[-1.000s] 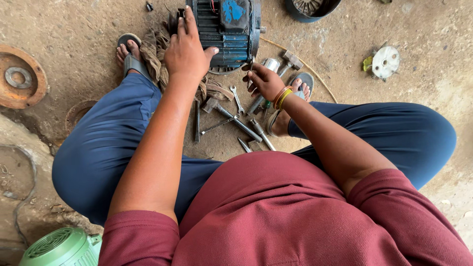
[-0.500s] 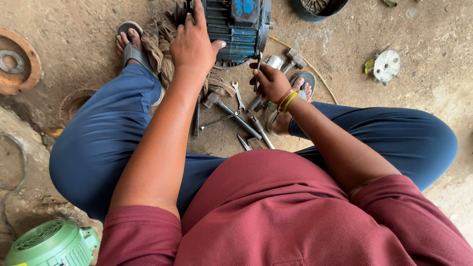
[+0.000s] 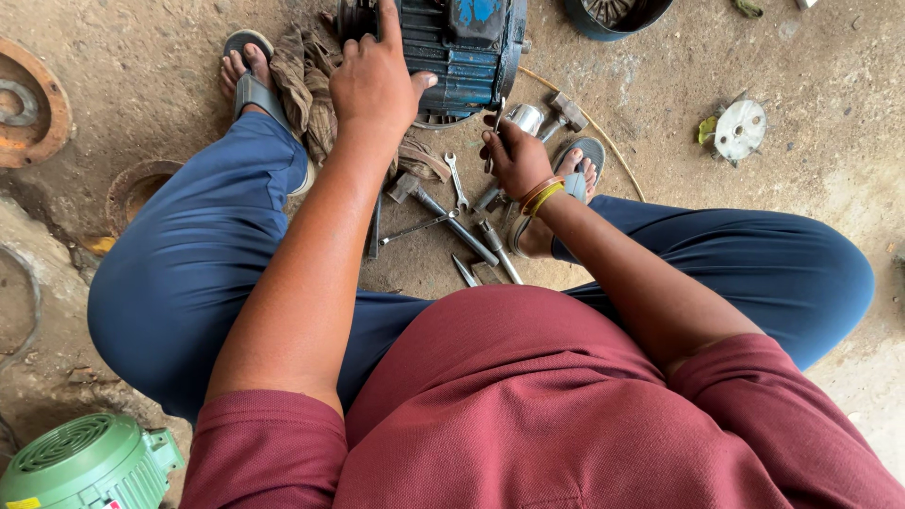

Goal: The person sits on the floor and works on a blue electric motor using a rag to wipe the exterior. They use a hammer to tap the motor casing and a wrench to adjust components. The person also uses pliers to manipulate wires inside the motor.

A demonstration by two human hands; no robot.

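- Head view: A person sat on the dirt floor (image 3: pixel 141 57) with knees spread wide, in blue trousers and a dark red shirt.
- The left hand (image 3: pixel 372 80) lay flat on top of the blue electric motor (image 3: pixel 462 47) at 12 o'clock. Its fingers were spread out and pressed on the ribbed body. It did not close around anything.
- The right hand (image 3: pixel 514 155) was just right of the middle, close to the motor's lower right edge. Its fingers were curled shut around a thin metal tool (image 3: pixel 497 118). The tool's tip pointed up at the motor. I could not tell what kind of tool it was.
- A shiny metal cup (image 3: pixel 526 116) stood just beside the right hand, on its far side.
- A hammer (image 3: pixel 566 108) lay near the cup, toward 1 o'clock.
- Between the legs lay a small pile of tools: a small spanner (image 3: pixel 455 179), another hammer (image 3: pixel 443 215) and a few thin rods.
- A brown rag (image 3: pixel 311 85) lay bunched under the left side of the motor, by the left foot in its sandal (image 3: pixel 250 80).
- A round grey plate (image 3: pixel 740 130) lay well apart at 2 o'clock.
- A dark round tub (image 3: pixel 617 14) sat at the top edge, toward 1 o'clock.
- A rusty ring (image 3: pixel 33 108) lay at 10 o'clock.
- A green motor (image 3: pixel 85 467) sat at 8 o'clock, in the bottom corner.
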